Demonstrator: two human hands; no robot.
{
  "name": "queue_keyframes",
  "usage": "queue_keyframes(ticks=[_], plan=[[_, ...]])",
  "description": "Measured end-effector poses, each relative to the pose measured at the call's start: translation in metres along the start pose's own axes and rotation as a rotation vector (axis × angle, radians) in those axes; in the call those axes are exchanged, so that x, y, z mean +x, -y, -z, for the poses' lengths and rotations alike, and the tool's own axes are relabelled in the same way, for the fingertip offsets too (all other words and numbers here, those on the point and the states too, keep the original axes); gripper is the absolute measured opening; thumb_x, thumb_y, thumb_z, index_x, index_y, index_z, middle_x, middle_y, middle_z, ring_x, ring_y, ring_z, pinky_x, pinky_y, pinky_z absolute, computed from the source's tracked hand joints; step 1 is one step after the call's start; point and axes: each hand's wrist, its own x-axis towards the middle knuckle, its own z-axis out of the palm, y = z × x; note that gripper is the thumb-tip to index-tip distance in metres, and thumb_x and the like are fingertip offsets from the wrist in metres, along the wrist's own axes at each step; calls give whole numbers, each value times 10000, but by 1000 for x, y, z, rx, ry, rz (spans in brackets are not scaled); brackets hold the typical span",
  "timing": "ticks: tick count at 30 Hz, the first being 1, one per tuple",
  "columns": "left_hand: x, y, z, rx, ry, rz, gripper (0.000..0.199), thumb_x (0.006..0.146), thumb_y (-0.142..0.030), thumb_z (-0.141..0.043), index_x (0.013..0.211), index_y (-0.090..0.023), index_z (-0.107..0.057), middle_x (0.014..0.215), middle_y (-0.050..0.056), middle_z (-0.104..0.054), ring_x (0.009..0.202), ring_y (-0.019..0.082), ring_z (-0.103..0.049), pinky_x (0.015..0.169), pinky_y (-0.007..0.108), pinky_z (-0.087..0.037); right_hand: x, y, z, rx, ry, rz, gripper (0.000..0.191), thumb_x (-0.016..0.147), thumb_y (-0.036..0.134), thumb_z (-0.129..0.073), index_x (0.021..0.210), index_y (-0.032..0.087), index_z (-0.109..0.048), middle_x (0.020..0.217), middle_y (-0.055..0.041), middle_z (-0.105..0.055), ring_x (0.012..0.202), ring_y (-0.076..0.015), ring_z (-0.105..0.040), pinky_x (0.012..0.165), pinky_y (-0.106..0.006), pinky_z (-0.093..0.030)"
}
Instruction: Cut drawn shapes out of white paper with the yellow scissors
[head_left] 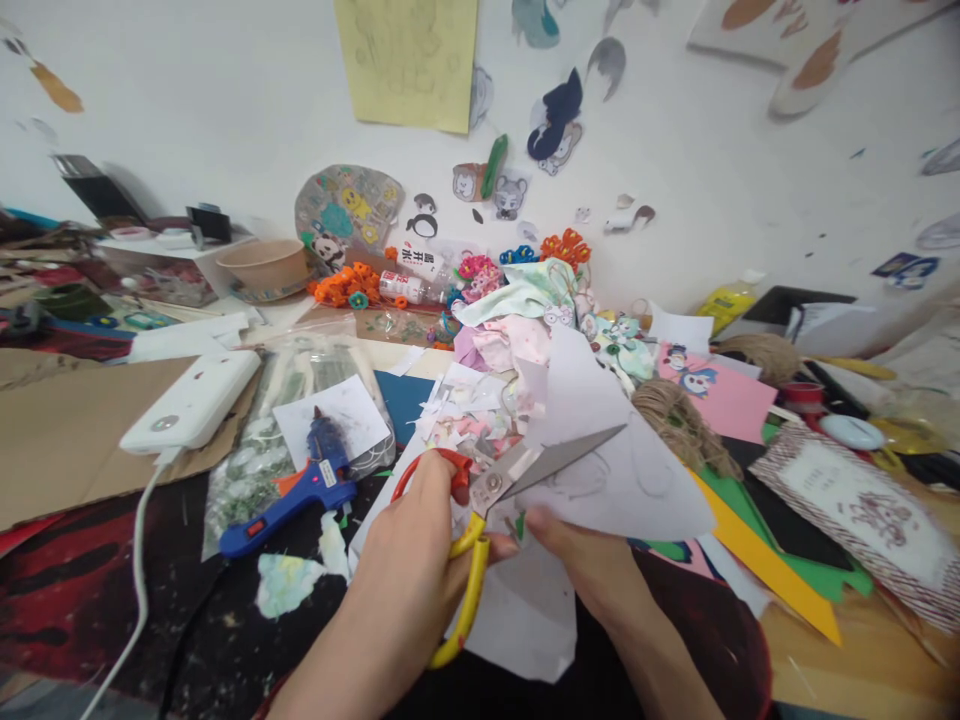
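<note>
My left hand [416, 545] is closed around the handles of a pair of scissors [491, 488], one handle red and the other yellow. The blades point right and are slightly parted, lying across a white sheet of paper [637, 485] with faint pencil curves on it. My right hand [581, 560] grips that sheet at its lower edge, thumb on top; the fingers beneath are hidden. A small green scrap [520, 524] shows near the right thumb. Behind the blades lies a heap of paper scraps [480, 410].
A blue glue gun [300, 505] rests at left beside a white power bank [191, 400] with its cable. Twine [686, 425], coloured paper strips [780, 560] and a patterned packet [862, 505] lie at right. Crumpled cloth-like pieces [517, 340] and a bottle [412, 288] stand along the wall.
</note>
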Motion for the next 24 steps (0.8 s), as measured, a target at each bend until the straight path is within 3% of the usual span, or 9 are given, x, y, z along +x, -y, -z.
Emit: queue_keyframes(ticks=[3,5,7,10,13,16,17,20,24], plan=[[3,3,16,75,-44,-55,255,802,-340,-566,940,-257,-368,887,24,-624,787,262,-629,663,334,-417,-11,27,33,-283,471,-123,515,676,385,-814,1175,320,-704,1149,-76,-747,1074,-301,-705,924,-509,-574],[4,3,30,128,-84,-102,265,812,-369,-576,912,-255,-359,876,26,-616,786,265,-632,660,333,-413,-16,58,54,-452,574,-44,166,728,406,-763,876,338,-793,864,-36,-788,774,-254,-751,681,-385,-635],[4,0,44,169,-115,-159,259,834,-387,-566,913,-252,-361,883,28,-611,785,260,-630,653,328,-408,-11,96,69,-587,186,198,120,766,423,-713,721,336,-782,635,-13,-733,537,-210,-673,511,-332,-578],[4,-9,63,219,-130,-212,213,871,-382,-526,939,-245,-378,920,37,-608,792,253,-629,640,322,-401,15,149,71,-605,-411,467,128,709,437,-760,698,316,-720,747,-22,-693,699,-235,-645,673,-396,-548],[7,-22,78,237,-131,-228,200,879,-377,-521,924,-239,-383,965,54,-610,814,259,-630,652,330,-403,50,186,63,-438,-361,519,236,807,384,-687,601,280,-637,575,-9,-541,555,-180,-507,541,-359,-401],[12,-32,88,220,-122,-226,200,883,-376,-521,923,-234,-386,926,47,-613,789,257,-629,654,333,-406,76,203,60,-295,-540,766,188,816,325,-693,645,260,-649,625,-5,-539,591,-156,-504,630,-354,-409],[14,-34,91,204,-120,-231,201,883,-373,-523,934,-233,-389,910,41,-613,781,254,-629,649,329,-406,82,206,62,-298,-511,772,53,811,328,-705,797,277,-698,812,-25,-625,744,-172,-573,740,-357,-437],[20,-40,99,188,-133,-273,198,884,-369,-523,941,-231,-392,921,41,-612,796,249,-630,648,321,-400,93,217,78,-369,-366,790,315,788,391,-724,1088,298,-704,1097,-67,-685,977,-217,-626,826,-368,-454],[24,-48,112,228,-144,-289,186,900,-380,-491,928,-240,-373,958,49,-617,804,246,-619,651,324,-392,122,244,95,-675,-24,526,376,842,485,-635,1175,321,-694,1276,-62,-670,1192,-246,-594,988,-404,-454]])
